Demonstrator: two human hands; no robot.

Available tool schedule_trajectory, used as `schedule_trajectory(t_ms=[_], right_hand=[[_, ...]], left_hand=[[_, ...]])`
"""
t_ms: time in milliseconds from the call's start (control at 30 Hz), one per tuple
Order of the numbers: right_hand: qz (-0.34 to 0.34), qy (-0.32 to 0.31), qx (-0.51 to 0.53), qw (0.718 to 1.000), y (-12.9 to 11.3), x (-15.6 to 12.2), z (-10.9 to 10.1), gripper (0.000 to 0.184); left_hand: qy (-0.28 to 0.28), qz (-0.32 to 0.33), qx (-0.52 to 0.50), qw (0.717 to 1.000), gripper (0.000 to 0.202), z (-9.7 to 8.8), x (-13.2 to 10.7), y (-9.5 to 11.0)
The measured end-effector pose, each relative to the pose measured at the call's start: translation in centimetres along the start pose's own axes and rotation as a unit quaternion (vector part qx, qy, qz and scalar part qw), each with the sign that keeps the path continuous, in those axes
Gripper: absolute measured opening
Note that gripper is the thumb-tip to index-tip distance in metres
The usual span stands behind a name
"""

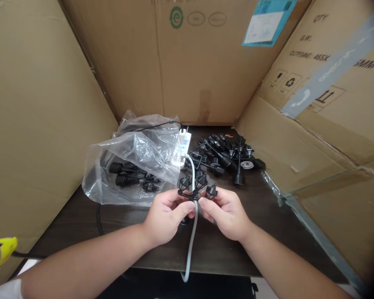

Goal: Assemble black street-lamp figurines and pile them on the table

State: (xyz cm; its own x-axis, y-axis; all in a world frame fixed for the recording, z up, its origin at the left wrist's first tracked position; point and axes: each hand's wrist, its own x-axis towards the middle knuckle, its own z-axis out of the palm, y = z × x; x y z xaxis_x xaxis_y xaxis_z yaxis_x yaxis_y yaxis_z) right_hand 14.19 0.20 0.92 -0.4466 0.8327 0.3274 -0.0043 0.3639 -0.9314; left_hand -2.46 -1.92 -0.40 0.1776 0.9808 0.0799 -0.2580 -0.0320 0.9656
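Above the dark tabletop, a black miniature street lamp [201,180] with several small lanterns is held between both hands. My left hand [165,218] is closed around its post, thumb on top near the cross arm; a round black base shows below the fingers. My right hand [232,214] pinches the right-hand lantern [211,192] between thumb and fingers. Whether that lantern is joined to the arm, I cannot tell. A clear plastic bag [134,143] lies beyond my left hand, with black lamp pieces [132,177] in or under it. More miniature lamps [226,155] are heaped beyond my right hand.
A white power strip [183,147] stands behind the hands; its pale cable [190,245] runs under them and over the front edge of the table [224,253]. Cardboard walls [199,79] enclose the left, back and right. Yellow tape [6,249] hangs on a black cord at left.
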Motion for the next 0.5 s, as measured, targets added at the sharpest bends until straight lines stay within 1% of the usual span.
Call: schedule_trajectory(t_ms=[33,100,133,200,233,300,400,500], right_hand=[[0.0,-0.002,0.006,1.0,0.03,-0.03,0.04,0.016],[-0.036,0.005,-0.05,0.998,0.15,-0.07,-0.01,0.016],[-0.067,0.012,-0.098,0.993,0.23,-0.09,-0.09,0.016],[-0.13,0.019,-0.189,0.973,0.43,-0.13,-0.3,0.017],[-0.154,0.017,-0.218,0.964,0.54,-0.15,-0.4,0.017],[-0.177,0.006,-0.243,0.954,0.7,-0.2,-0.53,0.017],[-0.163,0.003,-0.231,0.959,0.62,-0.21,-0.52,0.016],[-0.1,0.014,-0.165,0.981,0.28,-0.14,-0.37,0.017]], left_hand=[[-0.002,-0.001,-0.003,1.0,0.015,-0.04,-0.03,-0.05],[-0.008,-0.009,-0.018,1.0,0.015,-0.13,-0.06,-0.23],[-0.012,-0.016,-0.029,0.999,0.016,-0.17,-0.07,-0.33],[-0.012,-0.033,-0.058,0.998,0.017,-0.18,-0.06,-0.5],[-0.009,-0.043,-0.074,0.996,0.017,-0.14,-0.05,-0.55],[-0.001,-0.062,-0.105,0.993,0.018,-0.04,-0.02,-0.59],[-0.005,-0.072,-0.132,0.989,0.018,0.05,0.02,-0.58],[-0.022,-0.048,-0.122,0.991,0.016,-0.07,0.03,-0.58]])
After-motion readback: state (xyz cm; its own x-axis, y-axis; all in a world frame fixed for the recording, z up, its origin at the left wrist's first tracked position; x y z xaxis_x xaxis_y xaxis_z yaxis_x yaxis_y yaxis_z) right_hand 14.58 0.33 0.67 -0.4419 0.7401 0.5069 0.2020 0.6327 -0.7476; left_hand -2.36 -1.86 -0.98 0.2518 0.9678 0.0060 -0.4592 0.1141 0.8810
